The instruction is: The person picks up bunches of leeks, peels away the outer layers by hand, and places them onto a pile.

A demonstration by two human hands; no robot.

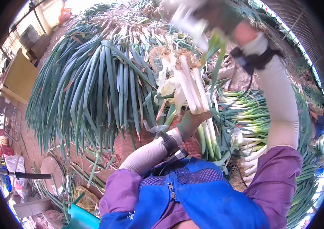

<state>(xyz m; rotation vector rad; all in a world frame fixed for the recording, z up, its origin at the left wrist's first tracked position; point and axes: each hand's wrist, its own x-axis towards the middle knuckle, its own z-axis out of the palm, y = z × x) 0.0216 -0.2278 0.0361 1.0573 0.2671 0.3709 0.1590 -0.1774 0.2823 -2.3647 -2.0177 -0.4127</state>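
My left hand [193, 124] is wrapped round several white leek stalks [191, 89], whose bushy roots point up and away from me. The green ends hang below the hand, near my blue vest. At the upper right, my right hand [217, 17] is raised and smeared by motion. Pale, blurred leaf or stalk pieces [192, 28] are beside its fingers, and a yellow-green leaf hangs just under it. Whether the right hand grips them cannot be made out.
A large pile of untrimmed leeks [93, 84] lies to the left, leaves toward me. Cleaned leeks [249, 122] are stacked at the right. A yellow box [19, 78] stands at far left, a teal object [84, 217] at lower left. Another person [319, 122] is at far right.
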